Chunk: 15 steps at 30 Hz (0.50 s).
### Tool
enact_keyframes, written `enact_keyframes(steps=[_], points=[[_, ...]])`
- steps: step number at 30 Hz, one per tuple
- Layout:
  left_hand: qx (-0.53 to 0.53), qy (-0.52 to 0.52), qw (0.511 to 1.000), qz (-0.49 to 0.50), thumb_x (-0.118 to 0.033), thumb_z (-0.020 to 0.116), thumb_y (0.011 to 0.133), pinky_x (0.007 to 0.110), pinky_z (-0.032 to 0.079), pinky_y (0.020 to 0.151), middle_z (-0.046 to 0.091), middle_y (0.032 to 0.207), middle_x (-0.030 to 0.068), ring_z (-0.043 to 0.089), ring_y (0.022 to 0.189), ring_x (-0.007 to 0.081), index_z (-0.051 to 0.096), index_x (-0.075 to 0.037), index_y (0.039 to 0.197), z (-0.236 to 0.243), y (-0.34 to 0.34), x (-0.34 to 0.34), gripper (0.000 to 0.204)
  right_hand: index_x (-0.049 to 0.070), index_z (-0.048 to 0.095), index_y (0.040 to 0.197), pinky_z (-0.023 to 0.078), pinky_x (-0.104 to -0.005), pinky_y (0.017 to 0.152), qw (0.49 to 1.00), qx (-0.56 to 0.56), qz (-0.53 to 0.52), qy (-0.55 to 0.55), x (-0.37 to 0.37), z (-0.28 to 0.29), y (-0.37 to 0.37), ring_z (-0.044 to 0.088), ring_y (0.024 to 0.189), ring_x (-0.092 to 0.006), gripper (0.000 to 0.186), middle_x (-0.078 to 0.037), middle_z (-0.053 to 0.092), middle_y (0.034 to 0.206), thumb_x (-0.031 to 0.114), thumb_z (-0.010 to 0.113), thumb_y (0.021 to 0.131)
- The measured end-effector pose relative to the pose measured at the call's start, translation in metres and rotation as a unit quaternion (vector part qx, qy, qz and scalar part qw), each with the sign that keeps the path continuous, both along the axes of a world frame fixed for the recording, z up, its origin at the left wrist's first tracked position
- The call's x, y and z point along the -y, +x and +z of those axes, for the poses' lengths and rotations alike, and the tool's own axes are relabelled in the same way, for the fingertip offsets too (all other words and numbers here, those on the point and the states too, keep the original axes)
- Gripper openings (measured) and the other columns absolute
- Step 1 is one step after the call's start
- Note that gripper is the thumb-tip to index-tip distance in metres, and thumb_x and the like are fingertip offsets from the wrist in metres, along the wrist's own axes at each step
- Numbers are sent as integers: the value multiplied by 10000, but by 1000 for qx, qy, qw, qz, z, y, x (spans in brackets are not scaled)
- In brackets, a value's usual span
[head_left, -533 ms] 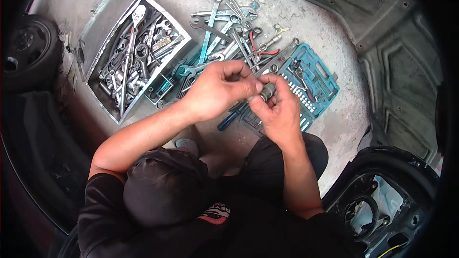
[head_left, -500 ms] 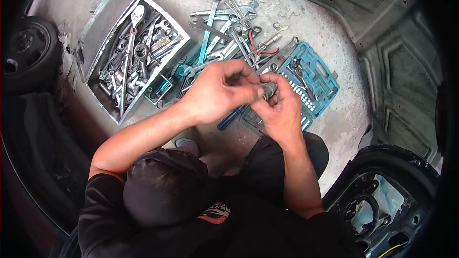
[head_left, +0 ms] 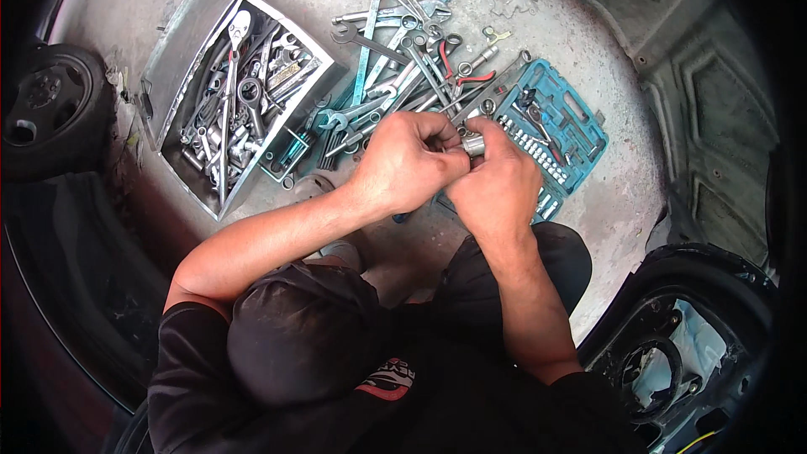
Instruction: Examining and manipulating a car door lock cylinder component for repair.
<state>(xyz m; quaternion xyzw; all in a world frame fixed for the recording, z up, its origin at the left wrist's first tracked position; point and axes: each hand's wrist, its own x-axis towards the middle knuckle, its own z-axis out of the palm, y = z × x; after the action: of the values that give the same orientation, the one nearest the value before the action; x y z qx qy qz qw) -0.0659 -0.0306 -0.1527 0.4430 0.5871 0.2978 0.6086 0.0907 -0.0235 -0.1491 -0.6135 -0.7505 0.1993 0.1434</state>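
Both hands meet in front of me above the spread of tools. My right hand [head_left: 498, 178] is closed around a short silver metal cylinder that looks like a socket [head_left: 474, 145]. From the other side, the closed fingers of my left hand [head_left: 412, 158] press against the near end of the same piece. Its lower part is hidden by the fingers. Just beyond the hands lies a pile of wrenches [head_left: 370, 46] and red-handled pliers [head_left: 458, 76] on the concrete floor. An open teal socket case [head_left: 598, 130] with small sockets in rows is to the right of it.
An open metal toolbox [head_left: 324, 67] full of ratchets, sockets and wrenches stands on the left. A wheel [head_left: 52, 105] lies at the far left. A dark panel [head_left: 706, 76] borders the right, and a stripped car door [head_left: 740, 345] is at the lower right.
My right hand has turned so its back faces up, and the metal cylinder now shows its shiny side. My left fingers have closed in nearer to the right hand.
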Motion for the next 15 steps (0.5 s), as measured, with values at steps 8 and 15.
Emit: enact_keyframes(steps=[8, 15], points=[[37, 3, 998, 48, -61, 698, 859, 249, 447, 607, 649, 773, -5, 533, 706, 42, 697, 27, 936, -14, 10, 9, 117, 42, 656, 1202, 578, -488, 676, 1000, -4, -21, -13, 2, -4, 0, 737, 771, -398, 456, -195, 751, 913, 174, 752, 777], [-65, 88, 994, 10, -81, 736, 873, 282, 447, 562, 645, 751, 50, 542, 661, 73, 706, 29, 982, 9, 7, 6, 157, 38, 564, 1177, 558, -506, 711, 996, -82, 12, -16, 4, -13, 6, 715, 854, -403, 425, -187, 708, 1024, 174, 765, 828]])
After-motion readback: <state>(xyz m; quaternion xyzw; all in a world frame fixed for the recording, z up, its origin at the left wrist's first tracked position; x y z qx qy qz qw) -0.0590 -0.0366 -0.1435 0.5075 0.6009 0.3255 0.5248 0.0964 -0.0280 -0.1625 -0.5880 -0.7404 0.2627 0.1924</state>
